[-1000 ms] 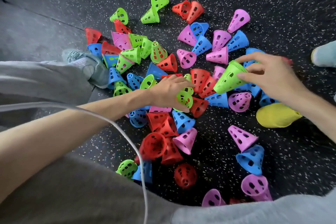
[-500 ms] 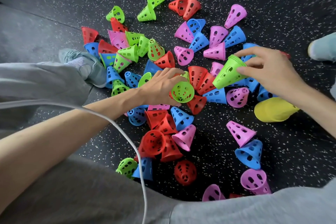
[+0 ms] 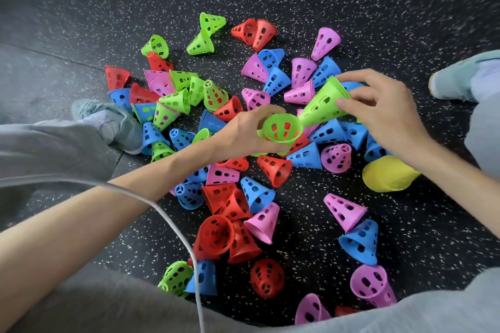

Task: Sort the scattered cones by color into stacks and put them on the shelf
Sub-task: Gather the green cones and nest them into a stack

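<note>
Several perforated plastic cones in green, red, blue and pink lie scattered on the black speckled floor (image 3: 378,3). My left hand (image 3: 243,132) grips a single green cone (image 3: 281,130), its wide mouth turned toward me, lifted above the pile. My right hand (image 3: 384,111) holds a small stack of green cones (image 3: 323,104) by its wide end, the narrow tip pointing down-left and nearly touching the single cone. More green cones (image 3: 176,101) sit at the upper left of the pile, red ones (image 3: 230,235) at the bottom centre. No shelf is in view.
A yellow balloon-like object (image 3: 387,174) lies right of the pile. My grey-trousered legs frame the pile, with a shoe (image 3: 108,121) at the left and another (image 3: 460,78) at the upper right. A grey cable (image 3: 173,219) runs across my left forearm.
My left hand has picked a green cone out of the pile and raised it rightward. My right hand has tilted the green stack so its tip points at that cone.
</note>
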A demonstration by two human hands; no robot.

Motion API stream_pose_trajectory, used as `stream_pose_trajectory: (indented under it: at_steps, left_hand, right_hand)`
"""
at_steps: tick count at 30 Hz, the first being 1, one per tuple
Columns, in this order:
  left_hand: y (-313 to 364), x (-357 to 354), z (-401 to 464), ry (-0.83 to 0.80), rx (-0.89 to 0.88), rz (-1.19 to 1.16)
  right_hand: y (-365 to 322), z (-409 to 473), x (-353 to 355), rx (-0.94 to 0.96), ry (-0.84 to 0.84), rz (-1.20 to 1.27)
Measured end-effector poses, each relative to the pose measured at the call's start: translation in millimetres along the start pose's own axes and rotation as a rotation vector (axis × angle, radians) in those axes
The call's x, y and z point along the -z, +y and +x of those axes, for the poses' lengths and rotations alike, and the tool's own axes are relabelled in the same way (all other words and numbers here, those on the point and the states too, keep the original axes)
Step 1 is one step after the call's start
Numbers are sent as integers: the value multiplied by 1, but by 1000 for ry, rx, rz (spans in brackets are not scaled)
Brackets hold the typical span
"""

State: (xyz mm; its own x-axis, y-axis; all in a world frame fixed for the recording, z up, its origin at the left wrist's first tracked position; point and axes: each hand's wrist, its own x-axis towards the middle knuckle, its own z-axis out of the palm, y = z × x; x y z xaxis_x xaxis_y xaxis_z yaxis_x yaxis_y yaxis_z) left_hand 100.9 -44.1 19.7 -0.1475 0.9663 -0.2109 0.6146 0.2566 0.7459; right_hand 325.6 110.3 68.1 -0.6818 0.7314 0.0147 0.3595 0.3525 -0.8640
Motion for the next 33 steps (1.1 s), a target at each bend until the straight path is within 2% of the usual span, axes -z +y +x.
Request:
stream_pose_trajectory:
  at_steps: [5,19,25,33]
  left_hand:
    - [10,-3,10,49,-18,-79]
    - [46,-10,13,232,-59,-183]
    - [50,-13,14,271,-63,-220]
    - [36,-8,21,167,-78,-250]
  right_hand:
    - [-1,-2,0,8,-18,38]
    - [-10,-6,-10,62,-235,192]
    - [-11,-7,-12,80,-289,184]
    - [-6,-7,-11,92,-155,33]
